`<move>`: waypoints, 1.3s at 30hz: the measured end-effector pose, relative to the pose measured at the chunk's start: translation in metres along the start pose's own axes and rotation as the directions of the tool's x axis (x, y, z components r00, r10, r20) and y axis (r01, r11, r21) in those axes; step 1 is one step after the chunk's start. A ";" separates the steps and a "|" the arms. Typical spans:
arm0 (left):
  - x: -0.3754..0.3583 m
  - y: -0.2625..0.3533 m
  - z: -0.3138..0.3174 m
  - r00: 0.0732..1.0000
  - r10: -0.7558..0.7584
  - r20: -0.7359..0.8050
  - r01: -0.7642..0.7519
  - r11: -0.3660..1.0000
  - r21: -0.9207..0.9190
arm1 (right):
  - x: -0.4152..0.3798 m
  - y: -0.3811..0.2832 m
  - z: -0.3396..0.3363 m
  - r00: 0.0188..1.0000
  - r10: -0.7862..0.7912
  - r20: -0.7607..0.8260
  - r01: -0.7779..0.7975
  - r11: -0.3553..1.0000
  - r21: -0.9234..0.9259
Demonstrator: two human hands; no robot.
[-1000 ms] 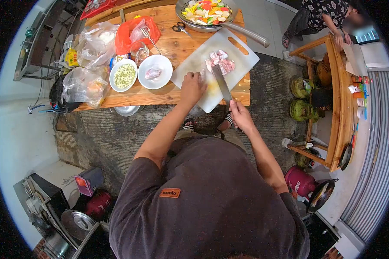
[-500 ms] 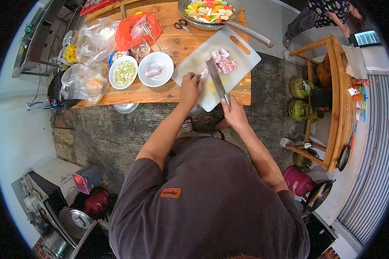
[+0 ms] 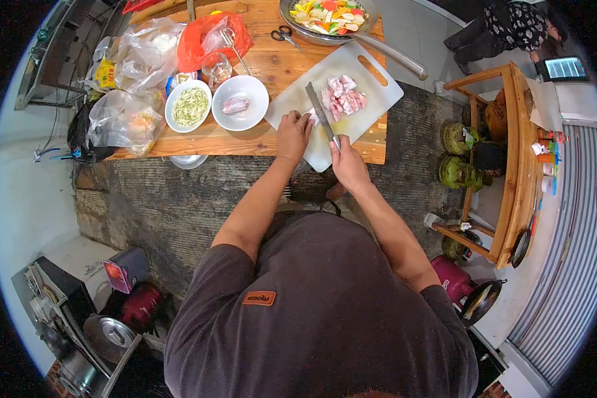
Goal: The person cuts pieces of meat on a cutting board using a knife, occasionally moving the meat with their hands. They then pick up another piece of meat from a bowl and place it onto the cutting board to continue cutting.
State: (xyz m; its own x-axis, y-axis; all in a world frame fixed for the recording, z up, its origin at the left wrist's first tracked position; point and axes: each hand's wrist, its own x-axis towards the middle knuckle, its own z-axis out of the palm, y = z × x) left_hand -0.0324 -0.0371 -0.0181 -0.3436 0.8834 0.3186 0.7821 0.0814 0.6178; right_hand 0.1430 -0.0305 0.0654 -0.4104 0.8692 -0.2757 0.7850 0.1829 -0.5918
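My right hand (image 3: 349, 163) is closed around the handle of a kitchen knife (image 3: 322, 113), its blade slanting up and left across a white cutting board (image 3: 282, 106). With fingers bent, my left hand (image 3: 293, 135) holds a small piece of raw meat (image 3: 313, 117) at the board's left side. The blade is right beside that piece; whether it touches is too small to tell. A pile of cut raw meat (image 3: 343, 96) lies to the right of the blade. Left of the board, a white bowl (image 3: 257, 114) holds one more piece of meat.
A second bowl (image 3: 172, 119) contains pale green shreds. Plastic bags (image 3: 123, 119), a glass (image 3: 216, 66) and scissors (image 3: 284, 34) lie on the wooden table (image 3: 245, 147). A pan of cut vegetables (image 3: 351, 38) stands behind the board. A person (image 3: 511, 26) is at upper right.
The knife has shifted left, away from the meat pile and closer to my left fingertips. My right hand moved slightly left and up with it. The left hand stays nearly in place.
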 end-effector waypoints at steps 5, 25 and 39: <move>0.001 -0.002 0.002 1.000 0.008 0.019 -0.007 1.000 -0.023 | 0.003 -0.003 -0.002 0.999 -0.025 -0.034 0.025 1.000 -0.006; 0.002 -0.004 0.006 0.999 0.028 0.026 -0.027 0.999 -0.026 | 0.026 -0.027 0.000 0.934 -0.167 -0.317 0.204 0.975 0.085; 0.002 0.000 0.003 0.996 -0.019 0.087 0.020 1.000 -0.019 | 0.036 -0.037 -0.006 0.971 -0.092 -0.219 0.104 0.994 0.044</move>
State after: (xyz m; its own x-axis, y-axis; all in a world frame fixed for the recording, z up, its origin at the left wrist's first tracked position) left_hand -0.0318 -0.0342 -0.0193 -0.3119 0.9184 0.2434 0.7649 0.0907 0.6377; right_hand 0.1020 -0.0033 0.0822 -0.3694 0.9281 -0.0473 0.7170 0.2522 -0.6499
